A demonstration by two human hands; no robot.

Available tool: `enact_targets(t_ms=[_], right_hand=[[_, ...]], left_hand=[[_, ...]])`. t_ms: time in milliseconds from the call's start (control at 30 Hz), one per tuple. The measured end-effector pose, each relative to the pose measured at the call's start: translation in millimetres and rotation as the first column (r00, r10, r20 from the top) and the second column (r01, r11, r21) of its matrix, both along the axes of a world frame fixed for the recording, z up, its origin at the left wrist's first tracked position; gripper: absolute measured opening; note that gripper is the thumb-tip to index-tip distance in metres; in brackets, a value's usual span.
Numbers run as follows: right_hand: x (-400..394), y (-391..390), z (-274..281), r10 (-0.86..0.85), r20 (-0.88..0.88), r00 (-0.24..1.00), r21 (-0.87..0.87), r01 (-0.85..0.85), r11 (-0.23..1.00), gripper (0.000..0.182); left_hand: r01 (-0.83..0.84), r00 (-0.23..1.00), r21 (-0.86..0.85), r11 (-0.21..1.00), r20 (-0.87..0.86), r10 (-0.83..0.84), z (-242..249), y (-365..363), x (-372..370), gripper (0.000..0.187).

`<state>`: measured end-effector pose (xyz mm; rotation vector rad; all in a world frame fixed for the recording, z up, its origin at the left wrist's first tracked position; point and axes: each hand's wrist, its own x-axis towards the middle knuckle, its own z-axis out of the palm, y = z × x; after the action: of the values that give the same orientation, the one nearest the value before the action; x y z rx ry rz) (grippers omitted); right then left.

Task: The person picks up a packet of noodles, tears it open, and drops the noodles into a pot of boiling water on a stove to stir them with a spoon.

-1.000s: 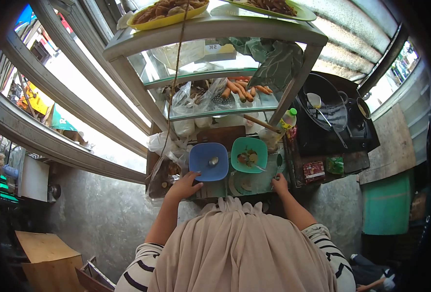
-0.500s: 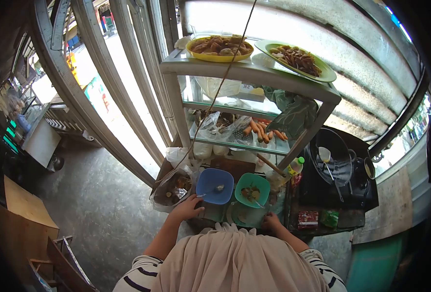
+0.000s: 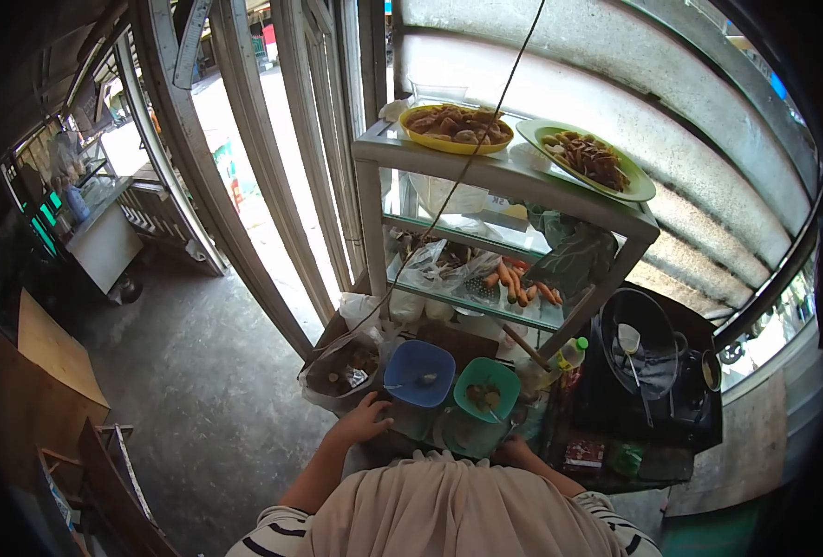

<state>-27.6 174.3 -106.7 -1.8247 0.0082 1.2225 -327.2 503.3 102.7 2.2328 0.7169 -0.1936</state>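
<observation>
My left hand [image 3: 363, 420] rests beside the near left side of a blue bowl [image 3: 418, 395], fingers spread and holding nothing. A metal spoon [image 3: 427, 379] lies inside that bowl. To its right sits a green bowl [image 3: 472, 401] containing some food [image 3: 484, 396] and a spoon [image 3: 493, 415]. In front of the green bowl, my right hand [image 3: 514, 452] is closed low over the counter. A small metal utensil [image 3: 516, 420] sticks out from its fingers; its exact kind is too small to tell. A clear plate-like dish [image 3: 463, 434] lies between the hands, partly hidden by clothing.
A plastic bag [image 3: 342, 367] with contents stands left of the bowls. Behind rises a glass-shelved case [image 3: 514, 167] with carrots [image 3: 523, 281], a yellow plate [image 3: 458, 144] and a green plate [image 3: 639, 190] of food. A wok [image 3: 639, 339] sits on the stove at right, near a capped bottle [image 3: 571, 353].
The view has shifted, so the scene sits lower and slightly right. My left hand has come away from the blue bowl's spoon handle. My right hand stays near the green bowl.
</observation>
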Motion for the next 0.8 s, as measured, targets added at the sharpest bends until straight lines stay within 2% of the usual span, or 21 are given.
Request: enact_targets(t_ms=[133, 200, 267, 333, 400, 467, 533, 567, 633, 667, 733, 800], right_hand=[[-16, 9, 38, 0.006, 0.021, 1.0, -0.04, -0.005, 0.999, 0.047], [-16, 6, 14, -0.221, -0.141, 0.965, 0.053, 0.23, 0.972, 0.04], [-23, 3, 11, -0.225, -0.116, 0.967, 0.081, 0.235, 0.968, 0.039], [-31, 1, 18, -0.237, -0.09, 0.967, 0.108, 0.246, 0.963, 0.038], [-47, 1, 22, -0.346, 0.057, 0.937, 0.095, 0.34, 0.936, 0.039], [-65, -4, 27, -0.394, 0.092, 0.914, 0.153, 0.378, 0.913, 0.035], [-84, -17, 32, -0.365, 0.227, 0.903, 0.182, 0.328, 0.927, 0.03], [-93, -25, 34, -0.387, 0.225, 0.894, 0.186, 0.35, 0.918, 0.03], [-111, -45, 38, -0.329, 0.381, 0.864, 0.062, 0.331, 0.941, 0.028], [-116, -57, 37, -0.347, 0.378, 0.858, 0.064, 0.35, 0.935, 0.028], [-123, -84, 35, -0.173, 0.603, 0.779, -0.023, 0.233, 0.972, 0.031], [-123, -114, 35, -0.168, 0.589, 0.791, -0.038, 0.235, 0.971, 0.033]], left_hand=[[-0.001, 1.0, 0.005, 1.0, 0.018, 0.001, -4, 8, -6, 0.058], [0.026, 0.999, 0.011, 1.0, 0.042, -0.026, -9, 14, -8, 0.057], [0.06, 0.996, 0.02, 0.998, 0.068, -0.061, -13, 22, -9, 0.057], [0.113, 0.992, -0.137, 0.984, 0.066, -0.105, -16, 30, -7, 0.057], [0.173, 0.985, -0.109, 0.979, 0.04, -0.17, -17, 37, 2, 0.057], [0.259, 0.965, -0.067, 0.964, -0.027, -0.261, -20, 39, 9, 0.059], [0.317, 0.946, -0.038, 0.948, -0.053, -0.319, -24, 42, 23, 0.059], [0.373, 0.922, -0.05, 0.926, -0.096, -0.376, -16, 39, 34, 0.059], [0.445, 0.882, -0.063, 0.893, -0.141, -0.45, -4, 32, 56, 0.058], [0.454, 0.88, -0.096, 0.886, -0.108, -0.462, -1, 28, 69, 0.058], [0.473, 0.872, -0.128, 0.872, -0.076, -0.484, 4, 14, 90, 0.057], [0.442, 0.893, 0.0, 0.897, -0.091, -0.44, 20, -15, 110, 0.057]])
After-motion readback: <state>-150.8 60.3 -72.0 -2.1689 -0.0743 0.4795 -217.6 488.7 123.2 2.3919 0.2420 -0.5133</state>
